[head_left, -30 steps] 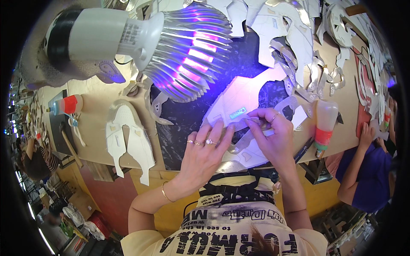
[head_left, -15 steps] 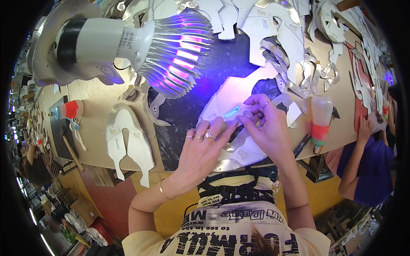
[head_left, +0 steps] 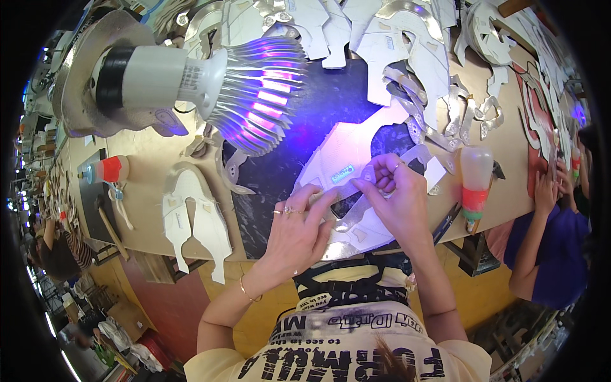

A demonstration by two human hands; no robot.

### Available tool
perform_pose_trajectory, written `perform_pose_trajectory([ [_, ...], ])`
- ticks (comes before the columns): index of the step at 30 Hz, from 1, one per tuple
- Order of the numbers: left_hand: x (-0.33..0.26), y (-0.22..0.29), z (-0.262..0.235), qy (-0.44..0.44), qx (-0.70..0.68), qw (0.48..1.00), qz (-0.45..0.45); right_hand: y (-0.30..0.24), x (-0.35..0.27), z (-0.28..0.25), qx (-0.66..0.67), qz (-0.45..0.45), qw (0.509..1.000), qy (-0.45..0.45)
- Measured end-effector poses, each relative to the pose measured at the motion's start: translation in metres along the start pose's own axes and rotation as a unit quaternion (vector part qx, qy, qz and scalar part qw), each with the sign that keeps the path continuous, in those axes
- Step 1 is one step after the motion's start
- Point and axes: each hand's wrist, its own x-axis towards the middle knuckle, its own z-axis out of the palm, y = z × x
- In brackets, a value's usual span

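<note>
From where I stand, the white panel (head_left: pixel 347 146) lies in the middle of the frame, flat on the dark slab (head_left: pixel 331 92), with the finned lamp (head_left: pixel 254 95) glowing violet at its upper left. A narrow grey strip (head_left: pixel 347 189) runs along the panel's near edge, just below a small blue label (head_left: pixel 342 174).

The left hand (head_left: pixel 293 229) rests at the panel's lower-left edge, fingers loosely spread and bent, the thumb apart from the index finger. The right hand (head_left: pixel 398 197) pinches the strip between thumb and fingertips; whether the strip runs on behind that hand, I cannot tell.

Both look light. The panel seems thin and fairly stiff, best steadied flat by its broad part; its narrow neck, toward the upper right, would probably bend or crease. The strip looks floppier and perhaps a little slick, so I'd take it near an end, lightly — a hard pull could well stretch it.

Another white piece (head_left: pixel 369 229) lies beneath the hands, near the bench's front edge. A U-shaped white piece (head_left: pixel 211 219) lies left of centre on the brown bench (head_left: pixel 146 204), and a red-banded bottle (head_left: pixel 476 175) stands out at the right.
</note>
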Motion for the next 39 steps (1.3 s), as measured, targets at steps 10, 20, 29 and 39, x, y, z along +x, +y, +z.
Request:
perform_pose_trajectory([
  [10,-0.003,-0.009,0.005,0.027,0.025,0.998,0.052,-0.007,-0.007,0.006,-0.066,-0.128,0.981,0.127],
  [20,-0.003,-0.008,0.007,0.045,-0.070,0.996,-0.015,0.009,0.003,-0.008,-0.218,-0.381,0.883,-0.168],
  [29,-0.003,-0.010,0.009,0.058,-0.082,0.995,-0.019,0.007,0.009,-0.001,-0.145,-0.358,0.910,-0.151],
  [39,-0.003,-0.011,0.010,0.053,-0.097,0.994,-0.024,0.003,0.003,0.011,-0.066,-0.238,0.964,-0.099],
])
